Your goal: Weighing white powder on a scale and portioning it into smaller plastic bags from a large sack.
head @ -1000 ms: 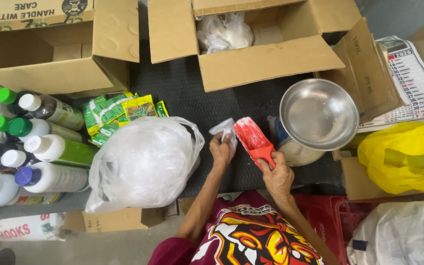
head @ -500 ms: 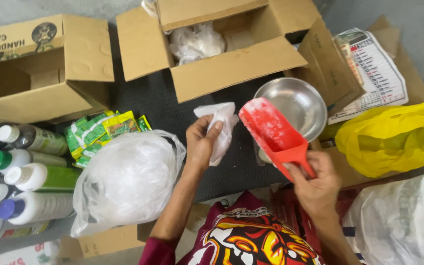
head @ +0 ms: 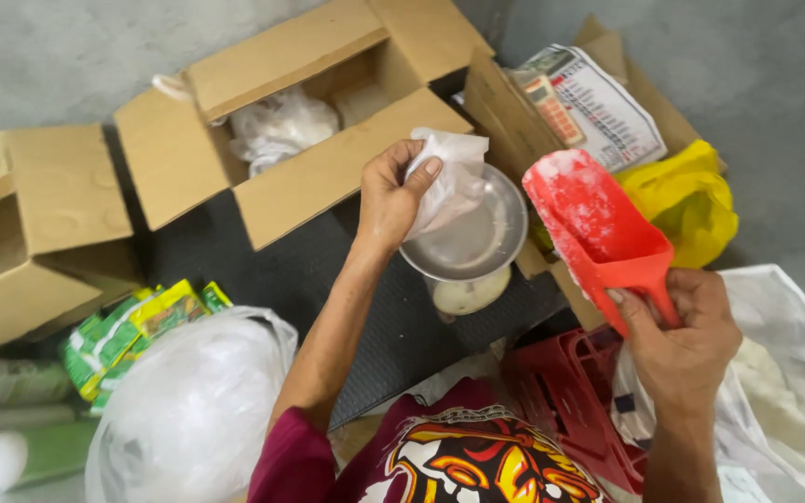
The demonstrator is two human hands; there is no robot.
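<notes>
Above the metal bowl (head: 466, 244) our left hand (head: 391, 197) pinches a small bag (head: 451, 177), seemingly unfilled; our right hand (head: 682, 335) grips the powder-dusted, emptied scoop (head: 598, 228).

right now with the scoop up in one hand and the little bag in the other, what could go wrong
1. The red scoop in the right hand is tilted and dusted with white powder; residue could fall onto the red crate below.
2. The left hand pinches the small clear bag by one side, so its mouth looks limp; anything poured in one-handed might miss.
3. The bag hangs over the metal bowl, which sits near the mat's edge; a bump could tip it.
</notes>
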